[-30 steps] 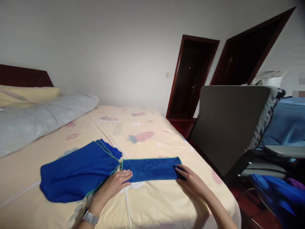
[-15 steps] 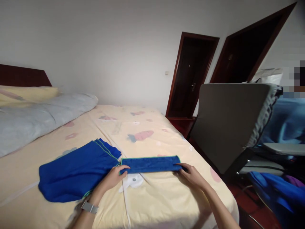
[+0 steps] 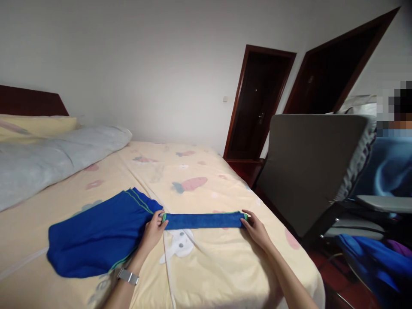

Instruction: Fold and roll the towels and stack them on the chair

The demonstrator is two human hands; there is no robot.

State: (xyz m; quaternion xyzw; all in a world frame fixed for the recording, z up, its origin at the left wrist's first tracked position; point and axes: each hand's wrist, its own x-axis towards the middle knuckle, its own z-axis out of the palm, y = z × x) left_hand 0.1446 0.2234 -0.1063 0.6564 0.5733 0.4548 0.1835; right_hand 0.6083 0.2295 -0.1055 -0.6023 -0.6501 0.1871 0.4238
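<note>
A blue towel (image 3: 204,221) with green edging lies on the bed, folded into a long narrow strip. My left hand (image 3: 153,231) pinches its left end between thumb and fingers. At the other end, my right hand (image 3: 256,229) grips the corner with the thumb on the near side and the fingers at the far edge. More blue cloth (image 3: 96,234) with green seams lies in a loose layered spread to the left, partly behind my left wrist. A grey band (image 3: 128,276) is around that wrist.
The bed (image 3: 209,266) has a pale yellow printed sheet. A grey quilt (image 3: 61,156) and a yellow pillow (image 3: 38,126) lie at the left. Beyond the bed's right edge stand a grey chair (image 3: 317,167) and a seated person in blue (image 3: 392,167). Blue cloth (image 3: 373,262) hangs low at the right.
The strip has become narrower, its near edge folded farther away from me. Both hands have shifted slightly away, and my right hand's fingers now reach the strip's far edge.
</note>
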